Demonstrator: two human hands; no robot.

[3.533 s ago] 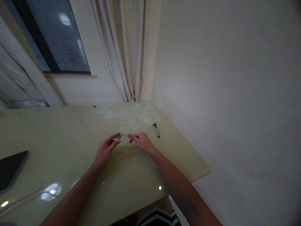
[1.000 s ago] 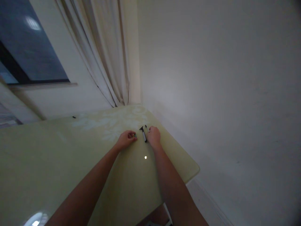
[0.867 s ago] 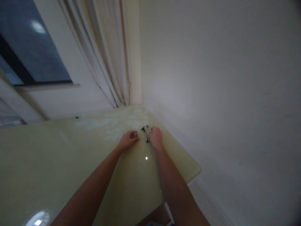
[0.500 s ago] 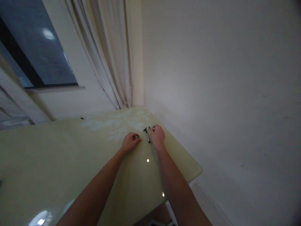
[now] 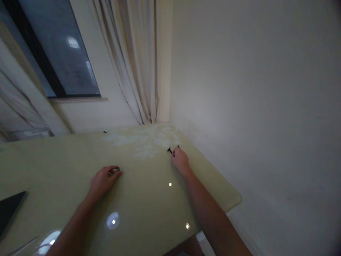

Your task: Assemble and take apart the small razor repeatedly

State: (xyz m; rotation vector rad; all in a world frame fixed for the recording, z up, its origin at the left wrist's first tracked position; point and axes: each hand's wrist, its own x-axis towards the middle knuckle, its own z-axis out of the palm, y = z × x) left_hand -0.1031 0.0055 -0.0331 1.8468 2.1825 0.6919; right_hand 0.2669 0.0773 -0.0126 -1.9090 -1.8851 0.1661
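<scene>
Hands, 2, as I see them remotely. Left hand (image 5: 102,182), left of centre: fingertips narrow, pinching 1 small piece (image 5: 118,169), dark with a greenish tint; pinched, I judge, because it is too slight for a full grasp. Right hand (image 5: 181,160), right of centre: fingers curled at 1 razor (image 5: 168,150), head poking out leftward, handle hidden; whether they grip or only touch, I cannot tell. Approaching from the handle side, I judge, keeps skin off the head. The razor lies at the right fingertips, well apart from the left hand. Dark tip (image 5: 178,146), 1, just beyond the right hand; held or lying, unclear to me. Counter (image 5: 144,202), 1, pale yellow-green, glossy. Dark flat object (image 5: 10,209), 1, left edge of frame. Cable (image 5: 22,246), 1, lower left corner. Black sliver (image 5: 104,132), 1, counter's far edge.
</scene>
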